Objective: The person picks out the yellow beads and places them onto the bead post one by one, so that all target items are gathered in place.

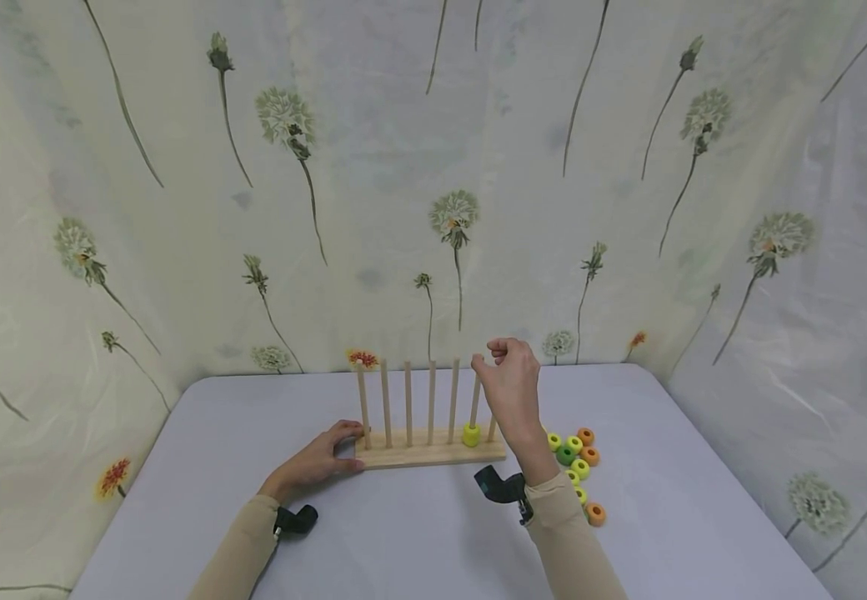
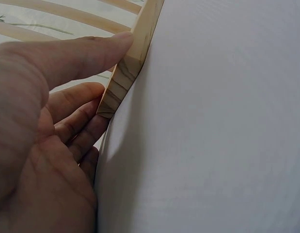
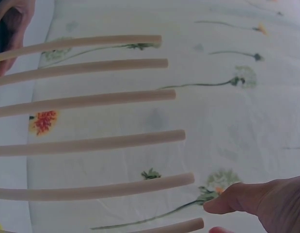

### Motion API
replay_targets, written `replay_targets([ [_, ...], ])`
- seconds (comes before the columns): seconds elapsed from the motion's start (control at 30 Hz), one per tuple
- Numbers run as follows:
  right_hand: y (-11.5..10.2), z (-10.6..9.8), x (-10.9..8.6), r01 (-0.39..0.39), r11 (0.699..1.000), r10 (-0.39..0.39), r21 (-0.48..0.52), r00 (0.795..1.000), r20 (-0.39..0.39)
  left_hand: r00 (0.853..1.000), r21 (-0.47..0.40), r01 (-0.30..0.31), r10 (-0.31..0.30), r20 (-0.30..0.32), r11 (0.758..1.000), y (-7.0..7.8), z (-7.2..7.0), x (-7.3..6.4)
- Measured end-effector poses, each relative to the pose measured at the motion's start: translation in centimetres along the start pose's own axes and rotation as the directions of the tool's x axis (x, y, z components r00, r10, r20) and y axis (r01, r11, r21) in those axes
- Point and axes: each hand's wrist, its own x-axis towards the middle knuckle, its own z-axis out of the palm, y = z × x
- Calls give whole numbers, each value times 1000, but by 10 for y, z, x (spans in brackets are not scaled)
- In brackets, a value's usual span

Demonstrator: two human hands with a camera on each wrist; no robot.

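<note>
apparently holding nothing in the right hand (image 1: 513, 387): thumb and forefinger parted and loosely bent beside the top of the sixth rod (image 1: 475, 400) from the left, with no bead to be seen between them. can't tell whether touching the rod. gripping the left end of the wooden stand (image 1: 433, 457) with the left hand (image 1: 318, 456), thumb on the near side, other fingers at the end and behind.

most likely midway through threading beads on rods, to judge by the yellow bead (image 1: 472, 435), perhaps two stacked, at the foot of the sixth rod. next, probably calling for a reach rightward, a pinch on one loose bead, then a careful lining-up of hole and rod tip, with the stand braced.

set nearer the far edge of the surface (image 1: 373, 533), about midway between left and right edges: a stand of pale, plain wood, with a long flat base and seven thin upright rods in a row, the last partly hidden by the right hand. off toward the surface's right edge, loose beads (image 1: 580, 469), round and holed, in yellow, green and orange, some perhaps hidden behind the right forearm. backed by a curtain (image 1: 373, 208) printed with dandelions.
</note>
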Motion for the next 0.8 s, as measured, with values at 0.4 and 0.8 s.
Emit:
replay_targets([
  [0.4, -1, -4, -4, 32, 999, -32, 26, 999, -10, 1000, 24, -23, 23, -2, 999, 3, 0, -3],
  [0.8, 12, -14, -4, 28, 993, -45, 118, 989, 141, 998, 23, -60, 60, 12, 998, 2, -1, -4],
])
